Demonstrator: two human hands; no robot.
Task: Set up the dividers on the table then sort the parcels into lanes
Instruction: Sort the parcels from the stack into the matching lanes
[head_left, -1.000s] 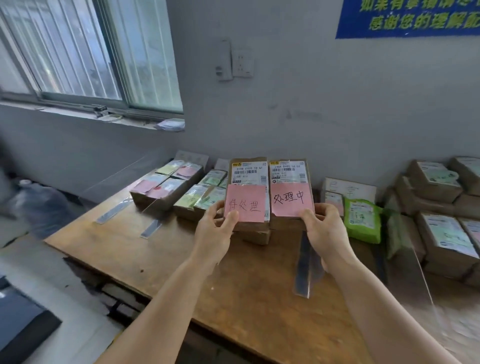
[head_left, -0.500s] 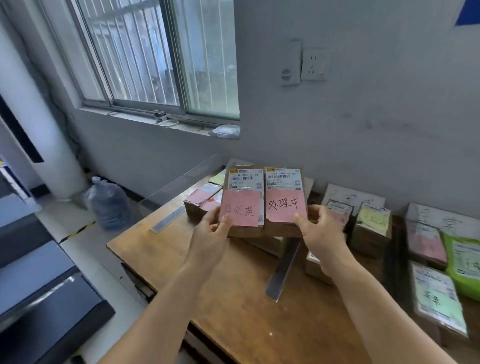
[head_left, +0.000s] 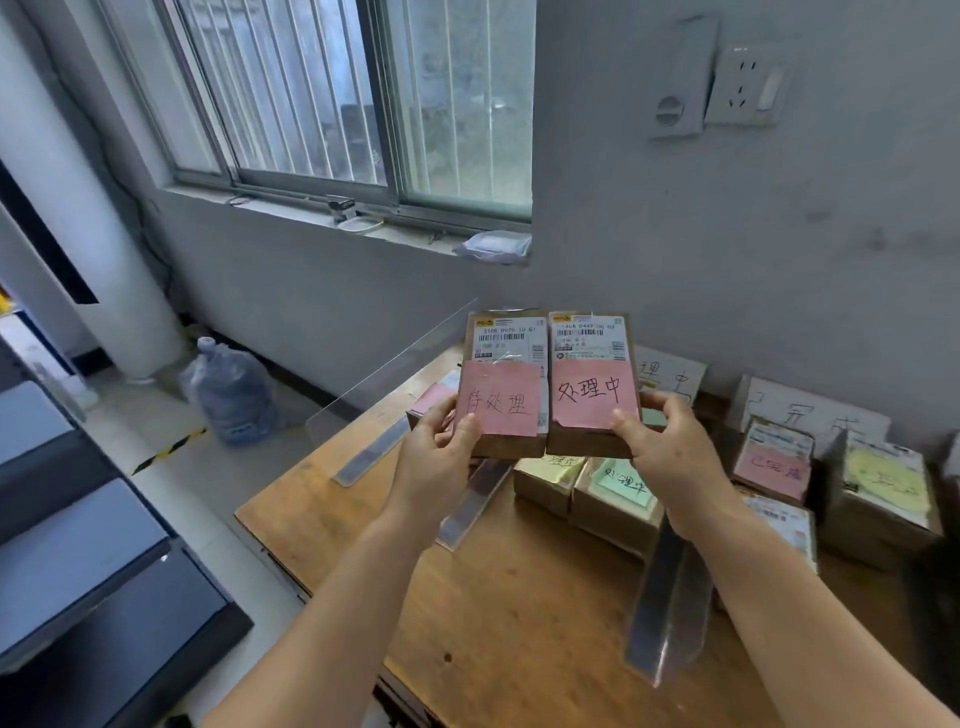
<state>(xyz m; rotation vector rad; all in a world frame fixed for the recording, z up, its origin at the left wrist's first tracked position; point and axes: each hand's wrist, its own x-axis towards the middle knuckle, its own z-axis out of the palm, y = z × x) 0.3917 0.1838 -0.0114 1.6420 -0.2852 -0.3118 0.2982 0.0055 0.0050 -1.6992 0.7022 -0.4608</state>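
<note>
Two pink-noted parcels, left parcel (head_left: 503, 384) and right parcel (head_left: 592, 382), are pinched mid-frame above the table (head_left: 519, 613) by left hand (head_left: 441, 462) and right hand (head_left: 670, 457) fingers; a swapped lane is risked, or a clear divider (head_left: 667, 613) knocked over.

Bare table (head_left: 519, 613) lies open in front, flanked by upright clear dividers (head_left: 670, 608), with parcels (head_left: 613, 493) crowding the back.
</note>
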